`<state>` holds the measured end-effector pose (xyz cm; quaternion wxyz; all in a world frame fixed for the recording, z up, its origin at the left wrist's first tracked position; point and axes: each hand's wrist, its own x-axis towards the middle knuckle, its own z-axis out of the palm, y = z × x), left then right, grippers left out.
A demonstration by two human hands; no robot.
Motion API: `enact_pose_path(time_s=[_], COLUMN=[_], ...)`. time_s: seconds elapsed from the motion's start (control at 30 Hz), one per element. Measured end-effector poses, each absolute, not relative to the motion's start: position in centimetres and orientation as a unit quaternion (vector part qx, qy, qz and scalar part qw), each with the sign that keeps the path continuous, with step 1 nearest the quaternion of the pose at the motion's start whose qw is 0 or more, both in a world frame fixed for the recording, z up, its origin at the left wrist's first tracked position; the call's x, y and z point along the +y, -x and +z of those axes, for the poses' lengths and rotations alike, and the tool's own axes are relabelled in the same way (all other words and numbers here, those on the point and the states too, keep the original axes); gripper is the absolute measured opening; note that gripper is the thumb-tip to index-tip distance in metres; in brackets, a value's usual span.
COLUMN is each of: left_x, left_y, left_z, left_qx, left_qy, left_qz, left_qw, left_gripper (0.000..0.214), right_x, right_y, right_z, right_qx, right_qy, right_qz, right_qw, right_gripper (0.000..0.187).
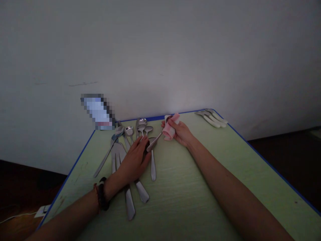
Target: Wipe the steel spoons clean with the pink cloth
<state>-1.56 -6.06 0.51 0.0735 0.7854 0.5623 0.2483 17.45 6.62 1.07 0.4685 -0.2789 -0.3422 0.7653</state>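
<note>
The right hand pinches the cloth around the utensil over the table's far middle, where a snug, even squeeze should serve best, while the left hand lies over the cutlery leftward, its grip impossible to tell.

L hand palm-down; R hand curled; arms ext. fwd.

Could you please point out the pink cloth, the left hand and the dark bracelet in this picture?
Pink cloth (169,133): head view, on its lower folded part.
Left hand (132,161): head view, on the back of the hand.
Dark bracelet (101,195): head view, on its band.
</note>
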Motion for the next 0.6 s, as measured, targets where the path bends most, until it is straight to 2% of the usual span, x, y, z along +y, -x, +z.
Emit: enact_pose_path(time_s=[0.17,0.33,0.43,0.6], left_x=[-6.2,-6.2,-6.2,-6.3], left_y=[1.8,1.8,1.6,1.3], left_z=[0.0,0.0,0.3,0.7], left_qx=[0.544,0.556,0.564,0.585], left_qy=[-0.813,-0.812,-0.810,-0.798], left_qz=[0.205,0.176,0.160,0.146], left_qw=[0.019,0.012,0.014,0.009], left_gripper=[0.052,0.050,0.050,0.066], right_x=[7.1,7.6,7.5,7.3], right_y=[-17.3,-17.0,-16.7,-16.3], right_z=[0.8,0.2,0.0,-0.4], right_qx=[-0.317,-0.314,-0.347,-0.391], right_qy=[0.263,0.256,0.274,0.306], right_qz=[0.740,0.688,0.646,0.597], right_qw=[0.532,0.602,0.622,0.631], right_gripper=[0.021,0.026,0.027,0.029])
